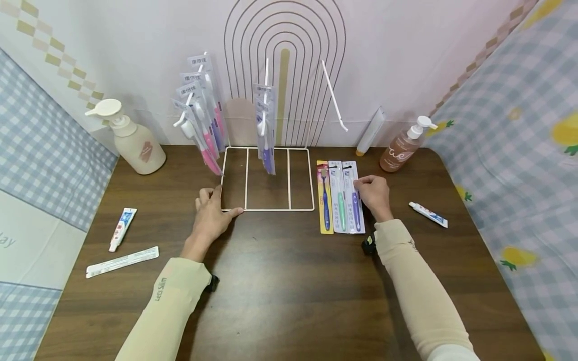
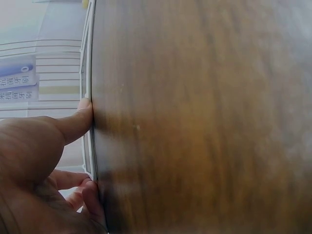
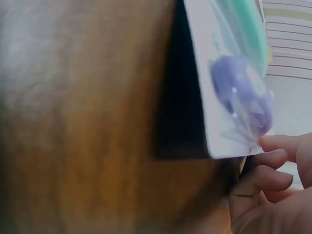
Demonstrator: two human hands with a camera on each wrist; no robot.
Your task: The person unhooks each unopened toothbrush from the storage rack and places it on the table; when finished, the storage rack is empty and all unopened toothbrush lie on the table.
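A white wire display rack stands against the wall. My left hand holds its front left corner, the thumb along the front wire and the fingers by the side wire. My right hand pinches the right edge of a packaged purple toothbrush. In the right wrist view that toothbrush pack is tilted, its near edge raised off the table. Beside it lie a packaged green toothbrush and a yellow-carded blue toothbrush. Packaged pink toothbrushes hang on the left hook, purple ones on the middle hook.
The right hook carries nothing. A cream pump bottle stands back left, a brown pump bottle back right. A tube leans on the wall. Toothpaste tubes and a long white packet lie on the table.
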